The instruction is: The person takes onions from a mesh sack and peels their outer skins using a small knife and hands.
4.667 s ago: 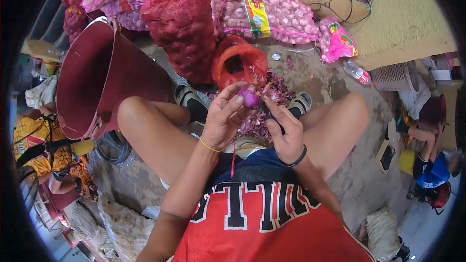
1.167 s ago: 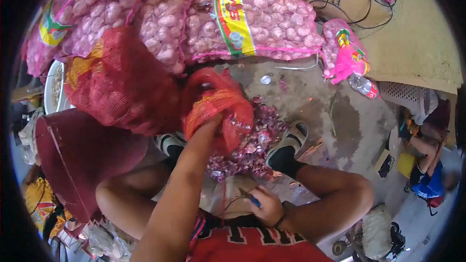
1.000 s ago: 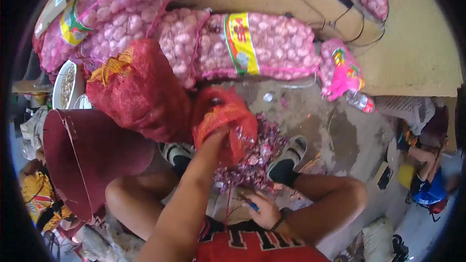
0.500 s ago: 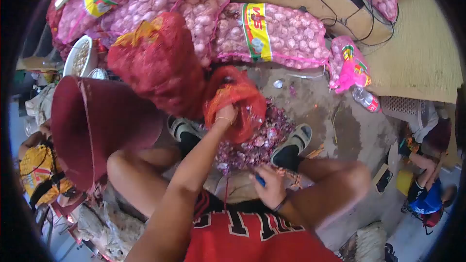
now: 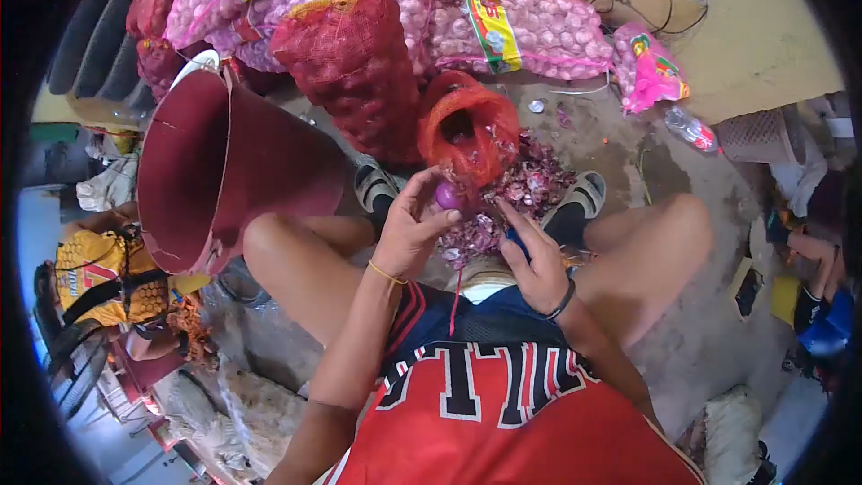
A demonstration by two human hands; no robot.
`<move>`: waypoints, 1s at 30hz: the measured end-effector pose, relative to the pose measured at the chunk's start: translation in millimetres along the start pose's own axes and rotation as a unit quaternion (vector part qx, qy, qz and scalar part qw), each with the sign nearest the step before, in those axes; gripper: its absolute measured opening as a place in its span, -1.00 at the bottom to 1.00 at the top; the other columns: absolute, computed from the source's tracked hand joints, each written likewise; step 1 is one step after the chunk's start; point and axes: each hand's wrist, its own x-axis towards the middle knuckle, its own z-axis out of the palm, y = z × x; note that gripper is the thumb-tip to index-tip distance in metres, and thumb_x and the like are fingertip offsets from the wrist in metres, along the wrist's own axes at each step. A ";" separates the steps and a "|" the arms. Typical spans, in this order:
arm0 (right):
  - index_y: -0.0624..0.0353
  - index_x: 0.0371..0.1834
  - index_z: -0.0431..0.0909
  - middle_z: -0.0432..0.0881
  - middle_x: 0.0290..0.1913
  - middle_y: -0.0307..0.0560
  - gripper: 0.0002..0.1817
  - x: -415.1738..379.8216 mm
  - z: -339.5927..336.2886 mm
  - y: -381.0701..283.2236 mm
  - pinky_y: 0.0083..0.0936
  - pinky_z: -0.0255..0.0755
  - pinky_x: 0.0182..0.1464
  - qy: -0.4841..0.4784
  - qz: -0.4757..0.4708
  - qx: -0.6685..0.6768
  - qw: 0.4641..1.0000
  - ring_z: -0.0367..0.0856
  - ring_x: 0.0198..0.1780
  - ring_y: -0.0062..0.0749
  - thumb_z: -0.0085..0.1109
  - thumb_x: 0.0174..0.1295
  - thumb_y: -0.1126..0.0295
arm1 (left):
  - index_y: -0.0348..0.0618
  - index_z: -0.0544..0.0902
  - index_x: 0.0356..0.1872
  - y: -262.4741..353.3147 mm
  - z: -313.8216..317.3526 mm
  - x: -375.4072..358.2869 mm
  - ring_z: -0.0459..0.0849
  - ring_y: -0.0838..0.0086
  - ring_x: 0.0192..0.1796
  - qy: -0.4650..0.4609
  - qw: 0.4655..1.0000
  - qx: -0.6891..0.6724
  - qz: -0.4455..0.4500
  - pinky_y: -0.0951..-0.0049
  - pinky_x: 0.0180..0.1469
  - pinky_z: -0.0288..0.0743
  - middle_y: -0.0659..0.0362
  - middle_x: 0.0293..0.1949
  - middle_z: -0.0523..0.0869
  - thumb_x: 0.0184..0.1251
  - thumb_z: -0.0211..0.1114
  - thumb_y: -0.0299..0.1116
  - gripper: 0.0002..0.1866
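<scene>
My left hand [image 5: 413, 229] is closed around a purple-red onion [image 5: 447, 195], held in front of my knees. My right hand [image 5: 540, 271] is close beside it, gripping a small blue-handled knife [image 5: 515, 241]; its blade is hard to make out. Just beyond my hands an orange-red mesh bag [image 5: 503, 121] stands with its mouth open towards me, its inside mostly dark. A heap of purple onion skins [image 5: 539, 171] lies on the floor between my feet and spreads under my hands.
A big maroon tub [image 5: 278, 171] leans at my left. Behind it stands a full red mesh sack [image 5: 355, 72]. Pink net sacks of bulbs [image 5: 557, 31] line the back. A plastic bottle [image 5: 690, 130] lies at right. Other people sit at both sides, one in a yellow shirt [image 5: 103, 265].
My left hand has come out of the orange-red mesh bag and back towards me with an onion. My right hand has risen to meet it, and the view has shifted.
</scene>
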 end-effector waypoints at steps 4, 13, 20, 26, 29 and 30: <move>0.30 0.42 0.21 0.36 0.36 0.21 -0.43 -2.7 12.0 -9.8 -0.36 0.22 0.35 0.014 -0.043 0.019 0.999 0.38 0.37 -0.09 0.00 0.39 0.30 | -0.23 0.39 0.20 -5.6 9.6 -6.8 0.55 0.46 0.12 -0.030 0.993 0.074 0.082 0.44 0.17 0.51 0.14 0.08 0.52 0.04 0.41 -0.70 -0.36; 0.20 0.44 0.21 0.49 0.24 0.05 -0.45 -4.2 17.0 -6.0 -0.50 0.37 0.14 0.029 0.039 0.096 0.994 0.55 0.07 -0.36 0.00 0.41 0.35 | -0.20 0.40 0.19 -1.2 10.9 -13.1 0.48 0.45 0.19 -0.041 0.988 0.103 0.108 0.41 0.27 0.38 0.17 0.15 0.48 0.00 0.45 -0.64 -0.34; 0.11 0.49 0.14 0.53 -0.20 -0.29 -0.42 -8.1 16.4 -9.7 -0.72 0.35 -0.30 0.051 0.112 0.279 0.952 0.32 -0.41 -0.74 0.00 0.43 0.37 | -0.20 0.39 0.19 -7.0 9.3 -11.1 0.50 0.46 0.18 -0.025 0.994 0.039 0.097 0.41 0.23 0.45 0.15 0.14 0.48 0.04 0.40 -0.69 -0.37; 0.11 0.51 0.11 0.54 -0.22 -0.21 -0.37 -9.9 21.2 -7.8 -0.59 0.44 -0.18 0.060 0.007 0.106 0.993 0.45 -0.32 -0.61 0.05 0.39 0.38 | -0.23 0.38 0.16 -6.9 16.5 -11.4 0.53 0.46 0.15 -0.034 0.983 0.123 0.132 0.41 0.19 0.50 0.13 0.12 0.48 0.07 0.38 -0.71 -0.41; 0.14 0.50 0.13 0.54 -0.23 -0.19 -0.39 -6.7 16.9 -7.2 -0.61 0.41 -0.21 0.036 0.022 0.161 0.986 0.44 -0.34 -0.60 0.04 0.40 0.37 | -0.19 0.37 0.19 -14.1 15.0 -8.7 0.51 0.45 0.16 -0.044 0.985 0.105 0.132 0.40 0.21 0.45 0.15 0.12 0.47 0.04 0.41 -0.68 -0.36; 0.15 0.49 0.13 0.53 -0.24 -0.19 -0.40 -6.5 16.0 -7.0 -0.63 0.39 -0.23 0.029 0.033 0.206 0.978 0.43 -0.35 -0.61 0.03 0.41 0.37 | -0.17 0.37 0.20 -14.6 14.3 -8.0 0.50 0.45 0.16 -0.041 0.986 0.092 0.129 0.39 0.23 0.42 0.15 0.11 0.47 0.02 0.42 -0.66 -0.34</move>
